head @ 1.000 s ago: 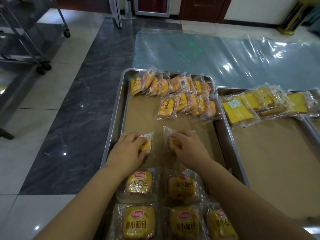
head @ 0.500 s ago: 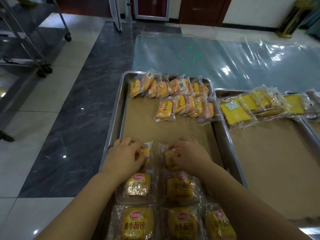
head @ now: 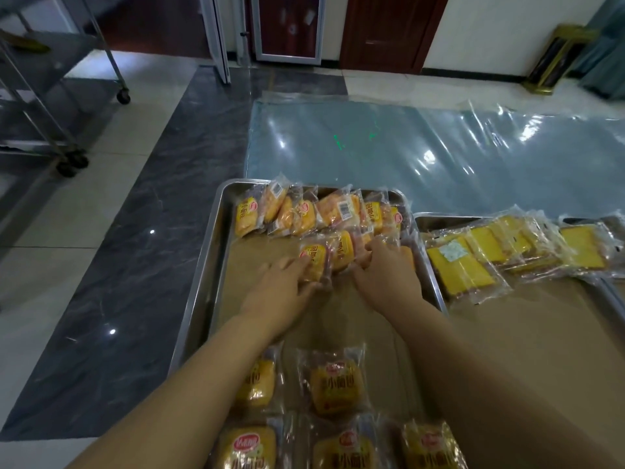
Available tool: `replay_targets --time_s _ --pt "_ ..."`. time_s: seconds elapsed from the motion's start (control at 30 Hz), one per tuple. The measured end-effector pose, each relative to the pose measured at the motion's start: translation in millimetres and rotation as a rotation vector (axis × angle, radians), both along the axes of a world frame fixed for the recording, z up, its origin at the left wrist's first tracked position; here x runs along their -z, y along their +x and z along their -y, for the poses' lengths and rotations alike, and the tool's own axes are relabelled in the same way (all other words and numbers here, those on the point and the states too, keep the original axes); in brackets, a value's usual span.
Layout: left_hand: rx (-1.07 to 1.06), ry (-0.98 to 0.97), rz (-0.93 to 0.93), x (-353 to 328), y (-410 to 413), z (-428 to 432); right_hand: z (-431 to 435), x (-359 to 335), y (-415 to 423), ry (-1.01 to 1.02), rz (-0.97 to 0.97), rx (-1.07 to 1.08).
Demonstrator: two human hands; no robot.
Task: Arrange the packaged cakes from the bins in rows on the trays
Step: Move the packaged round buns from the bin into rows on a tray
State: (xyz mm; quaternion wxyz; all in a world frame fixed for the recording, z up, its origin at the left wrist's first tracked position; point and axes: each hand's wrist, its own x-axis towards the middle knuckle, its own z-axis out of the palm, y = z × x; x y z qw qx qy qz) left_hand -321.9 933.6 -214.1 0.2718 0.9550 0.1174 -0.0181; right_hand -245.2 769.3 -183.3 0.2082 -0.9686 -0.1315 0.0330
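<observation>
**Left tray: hands gone from near rows to far heap**

Left hand (head: 282,289): against a loose cake (head: 314,262); grip cannot be told through blur. Right hand (head: 385,275): fingers curled over the heaped cakes (head: 341,211) at the far end of the tray (head: 203,282). Near rows (head: 338,384) laid; next pair likely being fetched.

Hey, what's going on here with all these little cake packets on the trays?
A person is laying out packaged cakes on a paper-lined metal tray. Both hands are at the loose pile of packets at the far end: the left hand touches the front packet, and the right hand curls its fingers over others. Flat rows of packets lie at the near end. A second tray to the right holds flatter yellow cakes.
</observation>
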Motion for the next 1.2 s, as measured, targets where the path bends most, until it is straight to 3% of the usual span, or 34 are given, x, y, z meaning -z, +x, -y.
replay_targets --time_s 0.23,0.73,0.83,1.0,1.2 --pt "0.028 -0.028 -0.072 17 12 2 -13 11 18 -0.068 -0.075 0.107" --pt "-0.067 0.119 0.034 7 -43 -24 24 -3 -48 0.516 0.038 0.128" --pt "-0.053 0.107 0.032 4 -51 -25 43 -7 -73 0.450 0.127 0.074" --pt "-0.041 0.074 0.024 4 -60 -20 69 -1 -101 0.125 0.227 0.010" --pt "-0.004 0.167 -0.024 9 -66 -14 83 11 -115 -0.092 0.111 -0.109"
